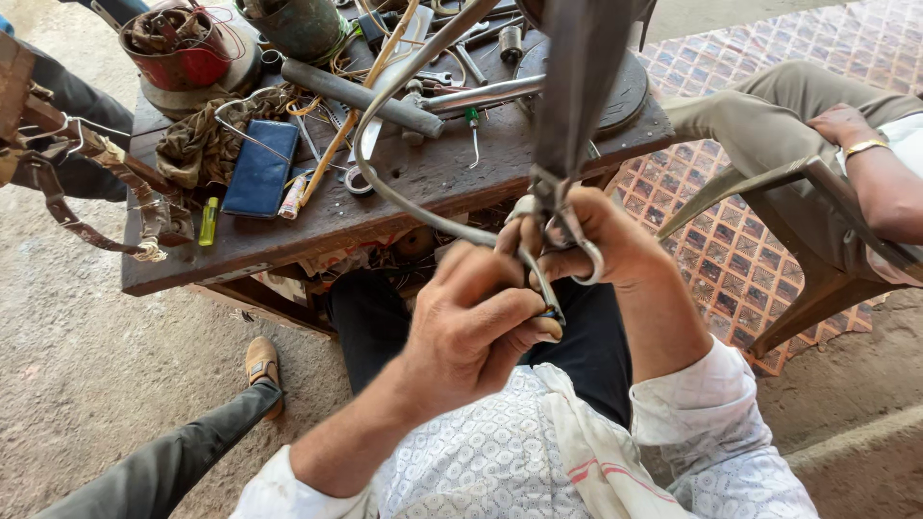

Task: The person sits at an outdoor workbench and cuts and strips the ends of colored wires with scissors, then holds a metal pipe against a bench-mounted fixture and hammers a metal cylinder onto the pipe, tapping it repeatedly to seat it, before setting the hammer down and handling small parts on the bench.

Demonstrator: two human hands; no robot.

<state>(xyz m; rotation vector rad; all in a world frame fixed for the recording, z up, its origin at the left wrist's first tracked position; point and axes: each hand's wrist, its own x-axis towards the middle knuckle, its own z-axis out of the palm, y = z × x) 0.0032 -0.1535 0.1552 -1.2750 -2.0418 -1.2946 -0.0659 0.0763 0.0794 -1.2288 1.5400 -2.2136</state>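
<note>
fingers of both hands (538, 288) grip a metal tool (553, 259) above cluttered wooden bench (433, 183), dirt floor (77, 384).

Single view only, taken from head height, aimed steeply down and forward. Both hands seen very near, at centre. Cluttered surface (423, 183) seen beyond, toward 12 o'clock; ground at 7 o'clock; seated person's chair (817, 279) at 3 o'clock.
</note>
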